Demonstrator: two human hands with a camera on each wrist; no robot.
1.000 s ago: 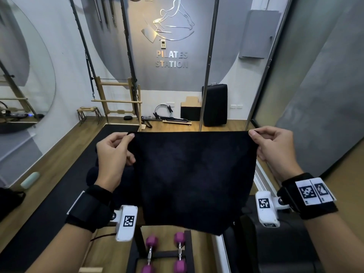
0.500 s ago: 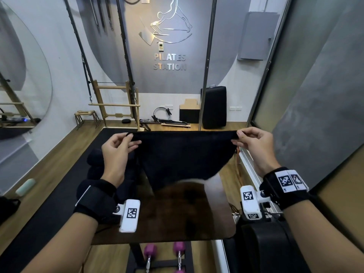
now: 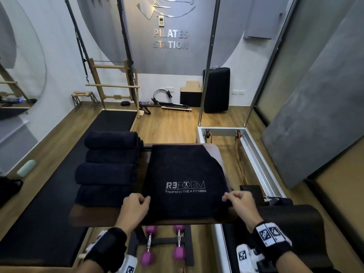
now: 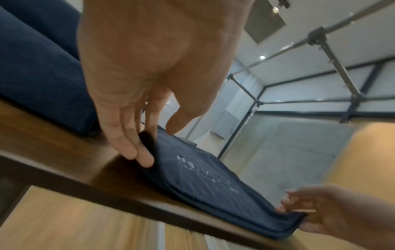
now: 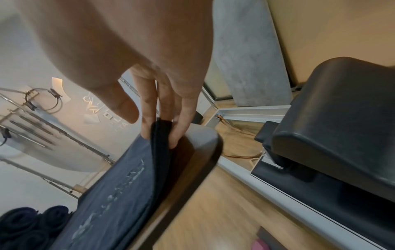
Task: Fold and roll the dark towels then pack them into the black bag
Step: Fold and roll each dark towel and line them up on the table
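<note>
A dark towel (image 3: 183, 174) with a white logo lies folded flat on the small brown table (image 3: 94, 215), also seen as the towel (image 4: 205, 182) and the towel (image 5: 119, 177) in the wrist views. My left hand (image 3: 136, 205) pinches its near left corner, fingers (image 4: 136, 152) curled under the edge. My right hand (image 3: 236, 201) pinches the near right corner, the fingers (image 5: 171, 118) around the doubled edge. Several rolled dark towels (image 3: 110, 166) lie stacked to the left on the same table. A black bag (image 3: 7, 188) shows at the left edge of the head view.
Two purple dumbbells (image 3: 163, 249) sit on a rack under the table. A black padded reformer carriage (image 3: 285, 229) and its metal frame (image 3: 254, 148) stand to the right. A black mat (image 3: 45, 213) covers the floor on the left. Pilates gear lines the far wall.
The towel was held up spread in the air; both hands have brought it down and toward me, and it now lies folded flat on the table with the logo up.
</note>
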